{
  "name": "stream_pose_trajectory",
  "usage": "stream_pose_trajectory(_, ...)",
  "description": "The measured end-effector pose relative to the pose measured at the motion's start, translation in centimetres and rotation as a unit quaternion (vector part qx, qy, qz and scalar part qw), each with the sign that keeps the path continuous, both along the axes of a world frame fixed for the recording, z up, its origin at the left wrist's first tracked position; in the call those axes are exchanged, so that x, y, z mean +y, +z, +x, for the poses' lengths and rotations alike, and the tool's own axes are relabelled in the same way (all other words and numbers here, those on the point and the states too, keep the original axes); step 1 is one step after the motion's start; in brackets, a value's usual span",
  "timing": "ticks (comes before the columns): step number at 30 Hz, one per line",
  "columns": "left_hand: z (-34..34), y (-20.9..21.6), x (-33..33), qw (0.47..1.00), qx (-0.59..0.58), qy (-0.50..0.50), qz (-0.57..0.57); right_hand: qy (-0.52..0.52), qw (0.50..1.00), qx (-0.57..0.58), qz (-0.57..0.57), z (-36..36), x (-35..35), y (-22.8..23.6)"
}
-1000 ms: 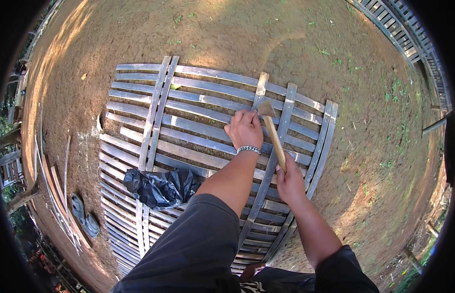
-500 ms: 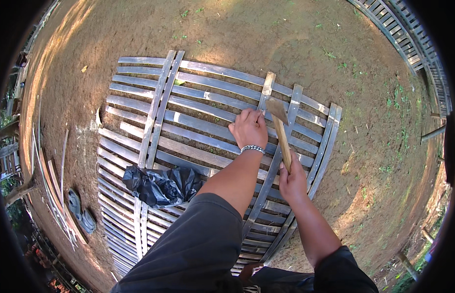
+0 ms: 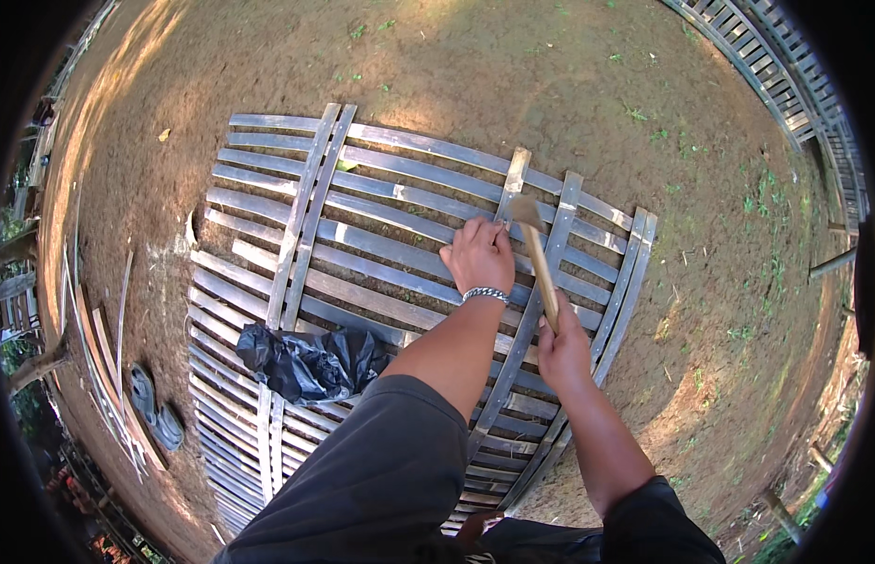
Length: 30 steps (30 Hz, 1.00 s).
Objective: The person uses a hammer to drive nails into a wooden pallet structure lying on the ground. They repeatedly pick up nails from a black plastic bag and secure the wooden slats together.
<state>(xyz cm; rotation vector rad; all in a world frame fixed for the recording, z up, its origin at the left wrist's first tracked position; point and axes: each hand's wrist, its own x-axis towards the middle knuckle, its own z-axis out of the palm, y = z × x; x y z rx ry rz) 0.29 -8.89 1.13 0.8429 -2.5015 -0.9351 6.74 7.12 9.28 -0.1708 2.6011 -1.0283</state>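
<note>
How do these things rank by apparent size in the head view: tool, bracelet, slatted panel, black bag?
Largest to smallest, by visible area:
1. Slatted panel
2. Black bag
3. Tool
4. Bracelet

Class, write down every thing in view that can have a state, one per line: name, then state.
Wooden-handled tool: held by its handle
Right grip: closed around the handle
Left grip: fingers bent, contents hidden
Slatted panel: laid flat
Black plastic bag: crumpled, on the panel
Sandals: unworn
Chain bracelet: worn
</note>
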Motion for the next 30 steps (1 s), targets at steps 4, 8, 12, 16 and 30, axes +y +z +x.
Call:
stream_pose_trajectory(4,0.0,0.1,0.1,1.0,0.003,0.004,-0.001,0.002,0.999,0.036,-0.004,0.4,-0.1,-0.6)
stream_pose_trajectory(8,-0.1,0.1,0.0,1.0,-0.007,0.001,0.0,0.0,0.999,-0.019,0.035,-0.2,-0.2,0.4)
stream_pose_trajectory(12,-0.1,0.1,0.1,1.0,-0.002,0.002,0.0,-0.033,0.991,0.113,-0.064,0.3,-0.2,-0.5)
stream_pose_trajectory(16,-0.1,0.0,0.0,1.0,-0.009,0.001,-0.007,0.004,0.999,-0.032,0.04,-0.3,-0.1,0.3)
stream_pose_trajectory(30,-0.2,0.2,0.1,1.0,0.002,0.004,-0.005,-0.026,0.996,0.083,-0.028,0.6,0.0,-0.9)
